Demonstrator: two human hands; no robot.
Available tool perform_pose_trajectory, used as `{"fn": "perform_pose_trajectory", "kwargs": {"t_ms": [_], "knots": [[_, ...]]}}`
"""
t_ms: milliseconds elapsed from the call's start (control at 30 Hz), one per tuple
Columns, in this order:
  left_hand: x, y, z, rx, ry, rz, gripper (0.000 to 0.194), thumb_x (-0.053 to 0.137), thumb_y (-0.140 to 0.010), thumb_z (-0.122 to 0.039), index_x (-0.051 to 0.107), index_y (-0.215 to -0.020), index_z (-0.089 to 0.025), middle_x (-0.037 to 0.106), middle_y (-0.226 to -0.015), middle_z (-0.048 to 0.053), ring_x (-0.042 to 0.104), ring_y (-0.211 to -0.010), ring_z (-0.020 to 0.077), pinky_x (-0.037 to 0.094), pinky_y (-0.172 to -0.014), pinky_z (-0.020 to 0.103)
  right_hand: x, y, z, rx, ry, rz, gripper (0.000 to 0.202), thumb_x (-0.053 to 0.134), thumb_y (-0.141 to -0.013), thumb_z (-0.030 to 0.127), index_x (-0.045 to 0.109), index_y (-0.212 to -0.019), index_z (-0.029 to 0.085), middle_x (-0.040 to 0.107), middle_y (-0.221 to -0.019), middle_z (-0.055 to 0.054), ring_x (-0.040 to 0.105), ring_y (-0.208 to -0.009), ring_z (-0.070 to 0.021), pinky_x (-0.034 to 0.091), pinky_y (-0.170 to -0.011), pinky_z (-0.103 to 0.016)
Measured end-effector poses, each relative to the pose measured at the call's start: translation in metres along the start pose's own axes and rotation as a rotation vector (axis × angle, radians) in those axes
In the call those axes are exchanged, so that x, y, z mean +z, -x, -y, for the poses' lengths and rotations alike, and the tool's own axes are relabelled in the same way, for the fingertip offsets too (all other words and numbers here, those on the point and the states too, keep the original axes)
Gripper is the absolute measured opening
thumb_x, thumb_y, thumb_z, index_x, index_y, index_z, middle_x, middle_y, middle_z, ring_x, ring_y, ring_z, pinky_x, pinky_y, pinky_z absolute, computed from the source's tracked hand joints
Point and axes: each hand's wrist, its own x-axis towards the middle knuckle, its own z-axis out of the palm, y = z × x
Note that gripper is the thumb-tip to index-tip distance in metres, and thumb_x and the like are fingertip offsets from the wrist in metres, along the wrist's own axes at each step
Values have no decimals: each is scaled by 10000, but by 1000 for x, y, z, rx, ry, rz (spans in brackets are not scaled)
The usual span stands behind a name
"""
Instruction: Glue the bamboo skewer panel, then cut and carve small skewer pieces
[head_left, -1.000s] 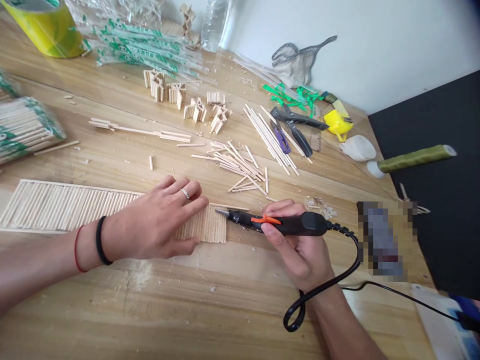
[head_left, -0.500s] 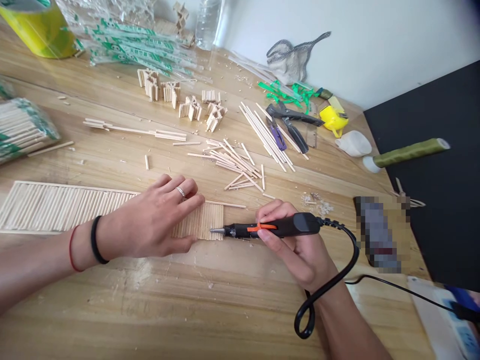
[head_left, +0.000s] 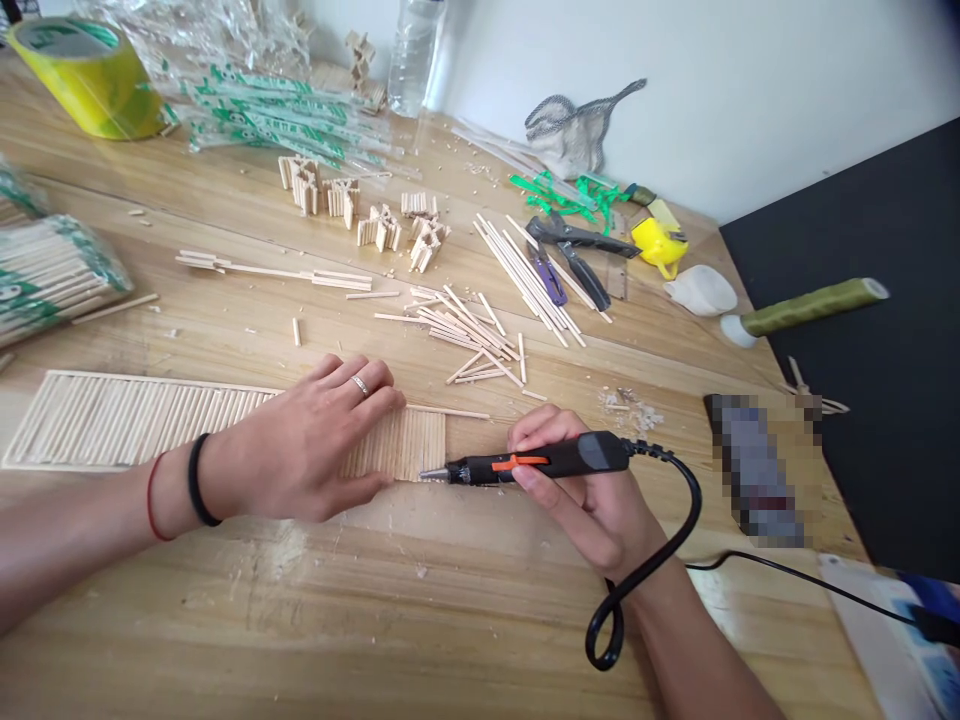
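On the table [head_left: 300,620] the stick panel [head_left: 142,415] is edged with strips [head_left: 67,468] at left; its middle is covered by the left hand [head_left: 315,440], spread, grasping nothing; at right, where no lower strip is seen, the glue gun [head_left: 570,458] is gripped by the closed right hand [head_left: 600,525]

On the desk [head_left: 337,630] I've got: yellow tape roll [head_left: 127,95], far left; clear bottle [head_left: 411,65] and mesh bag [head_left: 574,140] along the far edge; green strips [head_left: 574,195], purple snips [head_left: 551,280] and yellow gadget [head_left: 658,245] toward the far right corner; olive roll [head_left: 814,305] crossing the right edge; pixelated item [head_left: 757,475] nearby, can't ID.
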Motion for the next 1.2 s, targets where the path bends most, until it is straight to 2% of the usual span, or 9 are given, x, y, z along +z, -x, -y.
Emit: {"fn": "perform_pose_trajectory", "kwargs": {"t_ms": [200,600,900,1000,1200], "knots": [[-2,0,0,2,27,-9,489,633,-904,-446,568,-1260,-117,584,-1191,171,562,-1066,339,468,-929,528,2,-2,-1,-45,41,-29,86,601,-978,223,571,-1050,261,604,-969,-30,611,-893,-199,496,-796,-349],[-1,-1,-1,-10,5,-1,484,626,-902,-463,582,-1236,-116,592,-1182,166,565,-1071,336,469,-947,535,14,-4,-4,-33,197,-263,88,655,-956,233,580,-998,254,620,-975,-33,632,-913,-206,489,-797,-344],[2,0,0,-24,-4,1,513,654,-886,-477,573,-1257,-132,592,-1194,158,567,-1094,343,452,-971,531,11,-2,-10,-42,165,-368,78,643,-962,267,572,-993,263,606,-950,-43,613,-905,-235,477,-803,-396],[2,1,1,-27,-10,-2,500,646,-892,-476,569,-1255,-141,592,-1195,154,564,-1092,339,452,-972,529,12,-2,-11,-29,183,-364,78,643,-964,272,570,-992,262,606,-952,-48,613,-910,-239,475,-808,-406],[2,1,0,-33,4,-4,505,643,-894,-481,574,-1255,-134,597,-1190,158,569,-1102,348,452,-973,533,10,-2,-9,-6,137,-269,76,629,-969,246,556,-985,258,600,-964,-36,611,-920,-218,466,-819,-380]]}}
